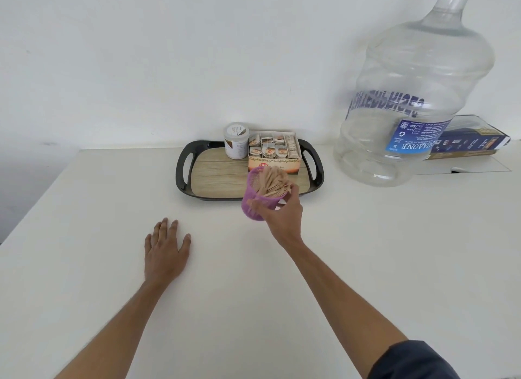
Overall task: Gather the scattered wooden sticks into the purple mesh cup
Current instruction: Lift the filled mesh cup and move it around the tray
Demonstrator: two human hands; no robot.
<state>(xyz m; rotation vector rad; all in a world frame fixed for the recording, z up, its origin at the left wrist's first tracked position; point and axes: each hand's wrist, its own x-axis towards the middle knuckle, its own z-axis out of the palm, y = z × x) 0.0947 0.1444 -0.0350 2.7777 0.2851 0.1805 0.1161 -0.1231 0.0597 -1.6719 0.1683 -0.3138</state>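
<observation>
The right hand (282, 213) curled its fingers and thumb around the purple mesh cup (258, 202), gripping it near the rim. The cup was tilted and packed with wooden sticks (275, 182), at the near edge of a black tray (183, 164) by the table's (84, 265) far edge. The left hand (166, 251) rested flat, fingers straight, on the table, well apart from the cup.

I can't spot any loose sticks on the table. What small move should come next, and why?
Probably set the purple mesh cup upright on the table: the right hand holds it tilted, wooden sticks already inside.
</observation>
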